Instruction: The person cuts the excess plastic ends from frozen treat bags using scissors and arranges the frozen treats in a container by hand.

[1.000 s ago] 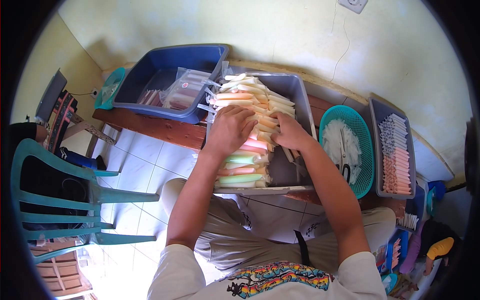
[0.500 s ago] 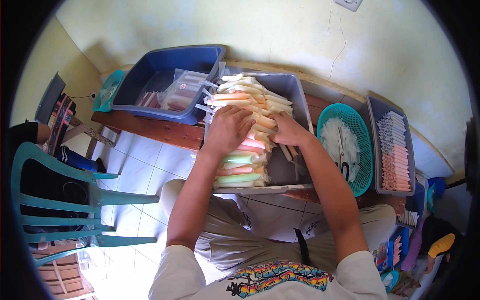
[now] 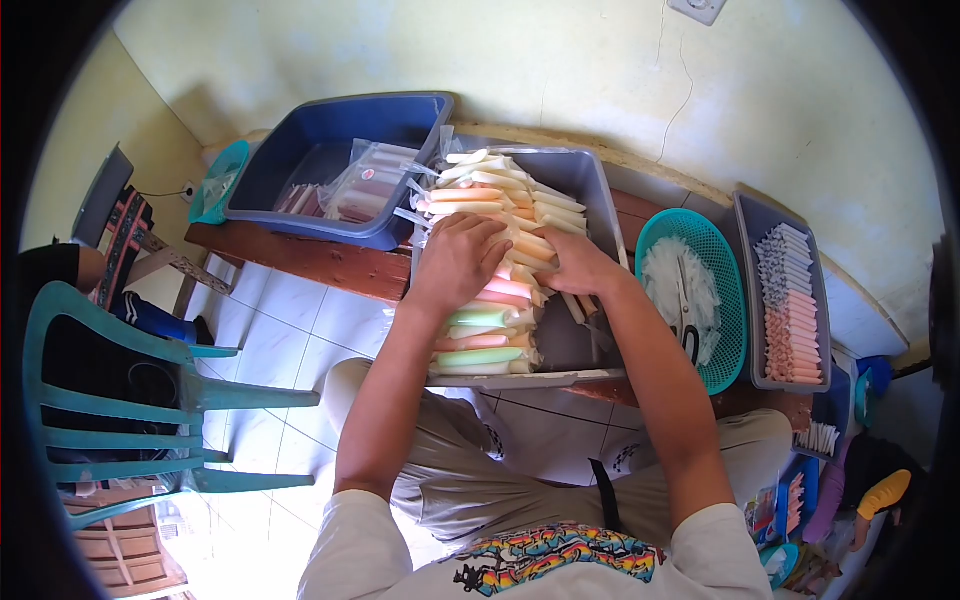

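A grey tray [image 3: 600, 190] holds several wrapped sticks [image 3: 500, 197] in cream, orange, pink and green, piled along its left and middle. My left hand [image 3: 463, 258] lies over the left part of the pile, fingers bent and resting on the sticks; whether it grips one is hidden. At the right side of the pile, my right hand [image 3: 575, 262] touches the ends of the sticks with its thumb and fingers. What lies between those fingers cannot be made out. A few brownish sticks [image 3: 581, 306] lie just below my right hand in the tray.
A blue tub [image 3: 300, 130] with packed sticks stands left. To the right are a green basket [image 3: 742, 330] with scissors [image 3: 686, 310] and wrappers, and a grey tray [image 3: 745, 220] of sticks. A green chair [image 3: 110, 415] stands left; another person [image 3: 880, 490] is at lower right.
My right hand has shifted slightly left and down against the sticks. My left hand stays in place on the pile. The camera view has shifted a little.
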The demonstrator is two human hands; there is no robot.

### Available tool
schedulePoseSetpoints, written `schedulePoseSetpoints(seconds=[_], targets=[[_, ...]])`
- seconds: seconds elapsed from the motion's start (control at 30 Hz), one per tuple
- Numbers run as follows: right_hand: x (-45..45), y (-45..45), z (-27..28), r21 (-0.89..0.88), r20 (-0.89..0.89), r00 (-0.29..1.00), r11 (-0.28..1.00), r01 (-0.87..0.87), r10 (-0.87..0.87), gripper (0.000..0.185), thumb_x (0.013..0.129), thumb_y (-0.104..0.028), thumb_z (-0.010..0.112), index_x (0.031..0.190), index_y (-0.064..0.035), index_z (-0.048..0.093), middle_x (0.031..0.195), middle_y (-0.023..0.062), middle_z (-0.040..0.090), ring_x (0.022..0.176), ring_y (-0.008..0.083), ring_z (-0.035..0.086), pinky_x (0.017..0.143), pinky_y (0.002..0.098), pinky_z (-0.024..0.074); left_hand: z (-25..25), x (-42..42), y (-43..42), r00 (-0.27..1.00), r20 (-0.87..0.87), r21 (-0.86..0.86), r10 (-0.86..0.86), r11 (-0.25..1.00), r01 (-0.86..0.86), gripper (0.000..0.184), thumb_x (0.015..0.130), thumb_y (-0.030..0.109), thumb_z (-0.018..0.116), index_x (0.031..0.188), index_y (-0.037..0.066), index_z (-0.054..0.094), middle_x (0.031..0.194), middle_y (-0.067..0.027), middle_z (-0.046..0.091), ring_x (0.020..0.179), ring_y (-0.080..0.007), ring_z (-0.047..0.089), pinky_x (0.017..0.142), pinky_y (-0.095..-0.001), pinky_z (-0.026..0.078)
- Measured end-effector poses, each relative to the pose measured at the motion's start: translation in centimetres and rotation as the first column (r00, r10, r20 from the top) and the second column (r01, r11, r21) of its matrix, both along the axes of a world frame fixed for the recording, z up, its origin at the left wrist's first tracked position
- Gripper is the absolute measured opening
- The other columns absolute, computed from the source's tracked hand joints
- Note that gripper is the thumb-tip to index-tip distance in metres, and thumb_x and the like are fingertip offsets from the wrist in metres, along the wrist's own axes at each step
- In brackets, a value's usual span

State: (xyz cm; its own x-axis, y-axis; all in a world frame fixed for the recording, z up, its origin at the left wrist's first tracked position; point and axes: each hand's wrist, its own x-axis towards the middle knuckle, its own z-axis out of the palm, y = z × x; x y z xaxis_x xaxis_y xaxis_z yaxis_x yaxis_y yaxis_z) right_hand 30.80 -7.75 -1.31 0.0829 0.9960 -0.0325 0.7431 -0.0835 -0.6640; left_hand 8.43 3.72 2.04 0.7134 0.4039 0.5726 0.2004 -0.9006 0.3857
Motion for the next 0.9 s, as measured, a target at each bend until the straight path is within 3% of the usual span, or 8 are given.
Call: schedulePoseSetpoints(seconds=[0.33, 0.4, 0.6, 0.7, 0.9], targets=[[-0.5, -0.4, 0.2, 0.078, 0.076, 0.997, 0.997, -0.024, 0.018, 0.064, 0.09, -0.017, 0.08, 0.147, 0.0009, 0.059, 0.135, 0.0253, 0.071, 0.127, 0.042, 0.068, 0.109, 0.0451, 0.0533, 0.4, -0.1, -0.1, 1.0, -0.031, -0.013, -0.001, 1.0, 0.0, 0.028, 0.099, 0.021, 0.076, 0.118, 0.001, 0.078, 0.116, -0.0181, 0.078, 0.113, -0.0402, 0.07, 0.103, -0.0478, 0.053], [-1.0, -0.7, 0.4, 0.201, 0.108, 0.994, 0.979, -0.035, 0.013, 0.062, 0.092, -0.015, 0.078, 0.149, -0.0027, 0.058, 0.133, 0.0255, 0.071, 0.125, 0.0443, 0.067, 0.108, 0.0476, 0.0535, 0.5, -0.1, -0.2, 0.999, -0.042, -0.006, 0.01, 1.0, -0.01, 0.029, 0.099, 0.021, 0.076, 0.119, 0.001, 0.078, 0.116, -0.0182, 0.078, 0.113, -0.0402, 0.07, 0.103, -0.048, 0.053], [-1.2, -0.5, 0.4, 0.211, 0.159, 0.987, 0.976, -0.061, 0.028, 0.064, 0.093, -0.023, 0.08, 0.153, -0.0136, 0.059, 0.121, 0.0278, 0.072, 0.116, 0.0453, 0.069, 0.101, 0.0525, 0.055, 0.2, 0.0, 0.0, 0.999, -0.046, -0.011, 0.004, 1.0, -0.005, 0.029, 0.098, 0.021, 0.077, 0.119, 0.001, 0.079, 0.118, -0.0188, 0.078, 0.113, -0.0404, 0.071, 0.103, -0.0483, 0.053], [-1.1, -0.4, 0.8, 0.184, 0.186, 0.982, 0.98, -0.078, 0.043, 0.062, 0.093, -0.023, 0.08, 0.151, -0.0128, 0.062, 0.116, 0.0281, 0.073, 0.112, 0.0466, 0.07, 0.098, 0.0539, 0.0559, 0.2, 0.0, 0.0, 0.999, -0.05, -0.014, 0.01, 1.0, -0.011, 0.03, 0.098, 0.022, 0.077, 0.12, 0.001, 0.079, 0.118, -0.0191, 0.078, 0.112, -0.0404, 0.071, 0.103, -0.0485, 0.054], [-1.2, -0.8, 1.4, 0.213, 0.214, 0.977, 0.976, -0.05, 0.003, 0.06, 0.092, -0.021, 0.079, 0.149, -0.0101, 0.063, 0.121, 0.0274, 0.074, 0.111, 0.0466, 0.071, 0.097, 0.0527, 0.0565, 0.2, -0.1, 0.1, 0.999, -0.051, -0.001, 0.019, 1.0, -0.019, 0.031, 0.098, 0.023, 0.078, 0.121, 0.002, 0.079, 0.119, -0.0193, 0.078, 0.113, -0.0404, 0.071, 0.103, -0.0485, 0.054]])
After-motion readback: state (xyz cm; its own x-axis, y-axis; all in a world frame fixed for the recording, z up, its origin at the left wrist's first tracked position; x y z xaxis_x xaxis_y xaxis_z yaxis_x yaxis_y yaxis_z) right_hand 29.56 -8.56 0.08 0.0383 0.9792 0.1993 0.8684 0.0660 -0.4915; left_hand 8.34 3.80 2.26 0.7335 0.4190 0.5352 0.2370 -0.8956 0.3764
